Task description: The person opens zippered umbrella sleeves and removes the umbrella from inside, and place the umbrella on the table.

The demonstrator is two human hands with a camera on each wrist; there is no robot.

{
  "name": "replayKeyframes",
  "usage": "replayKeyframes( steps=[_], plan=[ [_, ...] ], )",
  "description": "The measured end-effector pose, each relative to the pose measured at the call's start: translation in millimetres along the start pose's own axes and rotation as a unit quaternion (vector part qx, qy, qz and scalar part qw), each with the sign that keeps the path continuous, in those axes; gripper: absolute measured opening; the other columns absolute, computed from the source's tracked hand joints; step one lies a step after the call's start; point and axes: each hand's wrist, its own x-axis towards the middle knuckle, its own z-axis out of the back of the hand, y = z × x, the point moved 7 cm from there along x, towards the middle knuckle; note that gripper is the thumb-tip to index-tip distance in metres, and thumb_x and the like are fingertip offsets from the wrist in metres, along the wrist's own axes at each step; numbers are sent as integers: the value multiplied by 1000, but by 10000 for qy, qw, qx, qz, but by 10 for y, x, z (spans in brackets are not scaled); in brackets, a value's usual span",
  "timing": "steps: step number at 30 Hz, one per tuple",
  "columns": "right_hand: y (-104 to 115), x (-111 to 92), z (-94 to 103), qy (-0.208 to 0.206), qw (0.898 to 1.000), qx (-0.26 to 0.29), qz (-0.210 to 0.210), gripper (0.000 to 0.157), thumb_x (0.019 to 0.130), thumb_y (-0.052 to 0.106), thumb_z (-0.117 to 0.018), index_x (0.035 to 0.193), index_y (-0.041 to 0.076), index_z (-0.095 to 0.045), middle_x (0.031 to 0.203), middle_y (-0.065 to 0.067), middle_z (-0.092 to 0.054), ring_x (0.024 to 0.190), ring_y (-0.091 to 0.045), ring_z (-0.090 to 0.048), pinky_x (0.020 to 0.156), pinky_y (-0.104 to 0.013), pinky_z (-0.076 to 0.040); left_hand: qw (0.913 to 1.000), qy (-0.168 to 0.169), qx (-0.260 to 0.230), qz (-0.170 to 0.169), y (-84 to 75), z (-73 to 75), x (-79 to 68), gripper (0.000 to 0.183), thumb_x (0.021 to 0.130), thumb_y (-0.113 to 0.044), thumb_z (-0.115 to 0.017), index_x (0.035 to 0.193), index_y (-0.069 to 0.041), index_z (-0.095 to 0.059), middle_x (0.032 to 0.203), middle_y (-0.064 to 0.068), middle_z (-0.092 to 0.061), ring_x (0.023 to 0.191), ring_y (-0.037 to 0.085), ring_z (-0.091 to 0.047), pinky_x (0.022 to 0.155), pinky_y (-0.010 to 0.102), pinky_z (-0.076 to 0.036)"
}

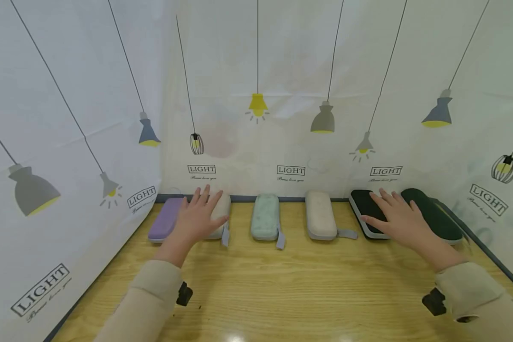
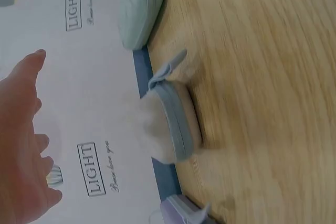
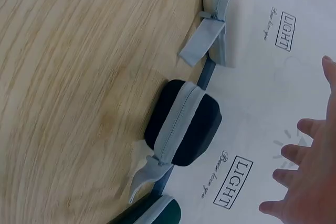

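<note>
My left hand (image 1: 200, 213) is spread above a white zippered case (image 2: 167, 121) with a grey pull tab, and partly covers it in the head view. Left of that lies a purple case (image 1: 166, 221). Over a black case (image 3: 184, 121) with a grey zipper band hovers my right hand (image 1: 399, 216), fingers apart and holding nothing. A dark green case (image 1: 433, 216) lies at the far right, close to that hand. Between the hands are a mint green case (image 1: 265, 216) and a cream case (image 1: 320, 216), each with a grey tab. Both wrist views show the hands raised off the cases.
The cases stand in a row along the back of the wooden table (image 1: 290, 289). Right behind them rises a white cloth (image 1: 239, 156) printed with lamps, and it also closes off both sides. A dark edge strip (image 1: 241, 198) runs along the cloth's foot.
</note>
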Motion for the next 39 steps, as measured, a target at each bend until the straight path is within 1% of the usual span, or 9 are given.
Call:
replayKeyframes(
  steps=[7,10,16,20,23,25,30,34,39],
  plan=[
    [206,82,-81,-283,9990,-112,320,85,94,60,-51,146,-5,-36,147,-34,-32,132,-52,-30,104,-67,-21,9987,-314,69,-386,-312,1,59,76,95,-58,-51,155,-18,-28,159,16,-17,145,37,-14,111,63,-16],
    [322,103,-135,-193,9990,51,391,81,95,56,-53,144,-7,-38,143,-34,-37,130,-51,-35,103,-64,-29,9984,-288,64,-488,-453,-34,84,74,95,-59,-51,153,-18,-32,158,14,-23,145,35,-18,112,59,-17],
    [482,184,-330,84,9990,216,374,76,95,54,-54,139,-7,-46,138,-32,-44,126,-49,-41,100,-61,-35,9970,-247,-42,-731,-735,-103,107,66,95,-57,-51,146,-16,-45,153,12,-36,142,32,-27,113,56,-20],
    [550,238,-476,282,9989,351,135,72,94,52,-56,138,-6,-47,136,-31,-47,123,-49,-44,96,-61,-39,9951,-185,-64,-971,-943,-134,92,59,97,-53,-51,140,-13,-52,144,11,-47,133,30,-42,108,50,-33],
    [602,262,-566,448,9980,448,-84,73,95,52,-55,139,-5,-45,137,-31,-46,123,-49,-44,96,-61,-39,9929,-169,51,-1177,-1086,-170,76,54,98,-51,-51,138,-13,-55,136,10,-55,121,27,-55,97,44,-46],
    [631,278,-622,517,9976,432,-184,75,95,52,-54,141,-6,-43,139,-31,-44,125,-49,-42,98,-61,-37,9912,-162,140,-1308,-1174,-196,60,52,98,-48,-52,136,-14,-56,131,8,-58,114,25,-59,90,41,-50],
    [661,343,-734,442,9976,382,-374,79,95,53,-54,142,-9,-40,139,-33,-43,124,-50,-42,98,-61,-37,9872,-113,393,-1544,-1356,-291,40,46,98,-44,-54,133,-15,-59,122,5,-62,107,21,-61,83,38,-53],
    [634,424,-822,324,9966,408,-633,87,91,58,-57,142,-10,-38,134,-34,-46,119,-50,-48,94,-59,-41,9859,-79,417,-1619,-1466,-340,19,43,98,-44,-55,131,-18,-60,117,2,-64,101,19,-63,78,36,-54],
    [609,518,-927,229,9934,629,-932,98,85,64,-62,143,-11,-34,129,-33,-51,112,-47,-54,88,-56,-45,9819,-302,447,-1816,-1576,-349,-16,38,96,-43,-59,122,-17,-66,103,0,-66,86,15,-64,63,33,-53]
  ],
)
